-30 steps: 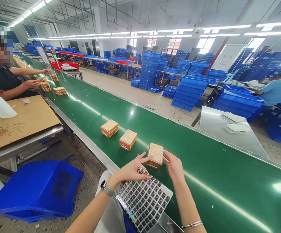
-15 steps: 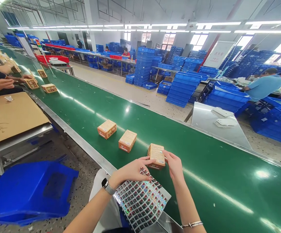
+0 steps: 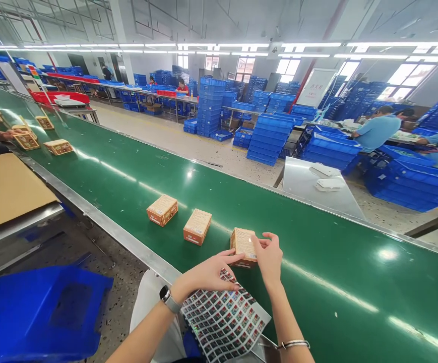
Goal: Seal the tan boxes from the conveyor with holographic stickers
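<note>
My left hand [image 3: 213, 272] holds a sheet of small shiny stickers [image 3: 228, 317] between thumb and fingers, palm down. Its stretched index finger touches the near left side of a small tan and orange carton [image 3: 243, 242]. At the carton's right edge is my right hand [image 3: 270, 257], its fingers bent together and a fingertip on the top face. A small pale spot shows at that fingertip; I cannot tell whether it is a sticker or a nail. Two similar cartons, a middle one [image 3: 197, 227] and a left one [image 3: 162, 209], lie on the green belt [image 3: 128, 201].
Further up the belt are more cartons [image 3: 59, 146], near a co-worker's hand [image 3: 5, 135]. A blue bin [image 3: 41, 312] stands low at left, below a cardboard-topped table [image 3: 14, 186]. Across the belt are a metal table [image 3: 305, 189] and stacked blue crates [image 3: 269, 136].
My right hand's fingers have moved from the carton's right side onto its top edge and curled more. My left hand still holds the sheet. The view has turned slightly right.
</note>
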The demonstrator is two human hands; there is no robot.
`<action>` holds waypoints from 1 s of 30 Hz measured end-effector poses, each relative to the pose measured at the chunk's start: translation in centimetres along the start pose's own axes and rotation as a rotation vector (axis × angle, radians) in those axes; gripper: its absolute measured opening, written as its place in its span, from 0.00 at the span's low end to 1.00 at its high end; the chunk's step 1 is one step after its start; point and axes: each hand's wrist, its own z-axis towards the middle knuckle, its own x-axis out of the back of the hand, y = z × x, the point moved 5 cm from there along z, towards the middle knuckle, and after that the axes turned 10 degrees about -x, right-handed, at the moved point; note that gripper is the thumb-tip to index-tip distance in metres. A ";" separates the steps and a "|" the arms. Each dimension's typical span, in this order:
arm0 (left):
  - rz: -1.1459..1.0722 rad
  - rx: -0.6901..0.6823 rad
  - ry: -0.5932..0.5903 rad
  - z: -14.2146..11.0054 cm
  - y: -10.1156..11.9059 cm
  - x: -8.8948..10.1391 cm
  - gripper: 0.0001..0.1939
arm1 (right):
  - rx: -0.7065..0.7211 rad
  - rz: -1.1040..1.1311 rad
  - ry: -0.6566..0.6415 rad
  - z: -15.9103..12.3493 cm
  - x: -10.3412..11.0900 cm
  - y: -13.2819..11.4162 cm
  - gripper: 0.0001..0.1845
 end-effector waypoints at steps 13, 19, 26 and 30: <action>-0.138 0.292 0.371 -4.2 1.6 1.1 0.16 | 0.405 -0.206 -0.267 -5.5 4.9 -2.7 0.14; -0.183 0.305 0.435 -4.2 1.2 1.4 0.14 | 0.734 -0.382 -0.333 -9.5 3.0 -3.4 0.08; -0.080 0.340 0.496 -4.4 0.5 1.9 0.13 | 0.674 -0.242 -0.368 -9.7 2.3 -3.3 0.06; 0.102 0.230 0.548 -4.9 0.3 3.3 0.08 | 0.164 0.086 -0.418 -6.7 1.5 -1.6 0.10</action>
